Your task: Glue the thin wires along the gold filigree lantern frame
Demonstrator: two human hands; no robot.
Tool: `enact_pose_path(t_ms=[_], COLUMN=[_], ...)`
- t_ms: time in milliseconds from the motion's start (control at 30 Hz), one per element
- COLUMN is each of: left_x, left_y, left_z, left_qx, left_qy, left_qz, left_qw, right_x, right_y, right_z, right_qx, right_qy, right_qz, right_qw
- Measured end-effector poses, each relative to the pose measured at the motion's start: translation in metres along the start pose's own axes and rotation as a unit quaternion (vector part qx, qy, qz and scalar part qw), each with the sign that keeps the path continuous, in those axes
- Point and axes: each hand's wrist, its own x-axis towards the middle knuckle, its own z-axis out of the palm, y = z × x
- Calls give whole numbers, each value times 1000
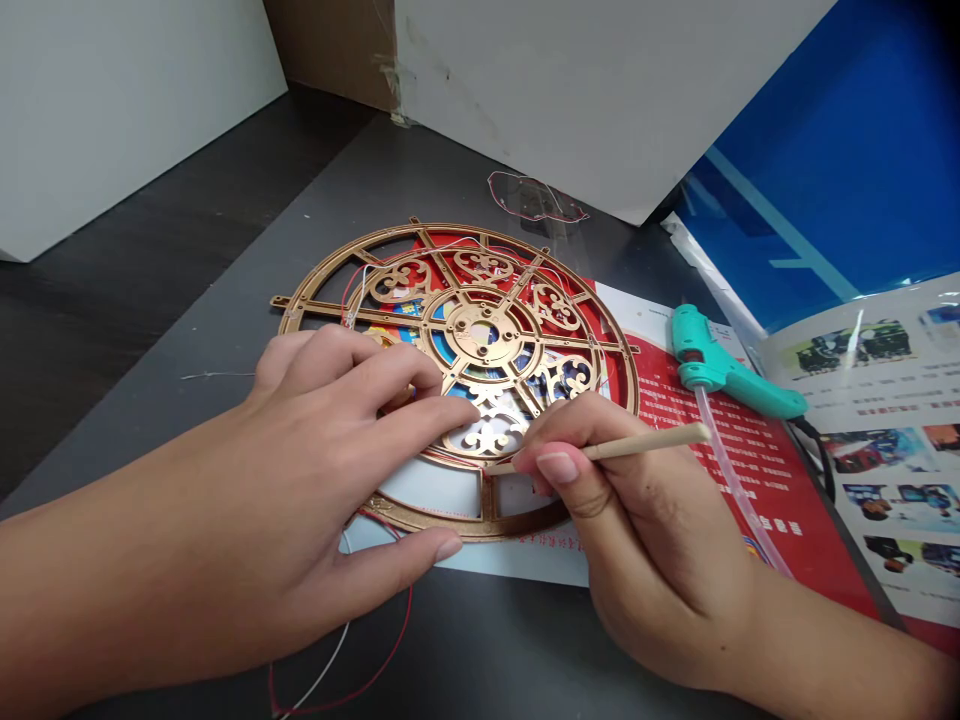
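A gold-coloured openwork wheel with spokes and scroll ornaments lies flat in the middle of the head view. My left hand rests over its near left side, fingers spread and thumb stretched toward the near rim. In my right hand a thin pale wooden stick is pinched, its tip touching or very near the wheel's inner ring by a near spoke. Thin red and white wires run along the ring and loop down below my left hand. My left fingertips partly hide the scrollwork.
A teal glue gun with a clear glue stick lies to the right on a red and white printed sheet. Behind the wheel sits another wire loop. White boxes stand at the back of the dark table.
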Motion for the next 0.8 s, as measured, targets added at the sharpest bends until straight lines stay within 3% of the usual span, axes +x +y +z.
enact_pose_path(t_ms=[333, 467, 800], left_x=[-2, -4, 0], left_y=[-3, -2, -5], left_z=[1, 0, 0], left_qx=[-5, -11, -4], left_qy=[2, 0, 2], left_qz=[5, -15, 30], left_qw=[1000, 1000, 1000], right_x=[-6, -8, 4], right_y=[-3, 0, 1], right_z=[7, 8, 1], right_qx=[3, -4, -55], right_qy=[80, 60, -18], right_qz=[-19, -29, -87], right_qw=[997, 998, 994])
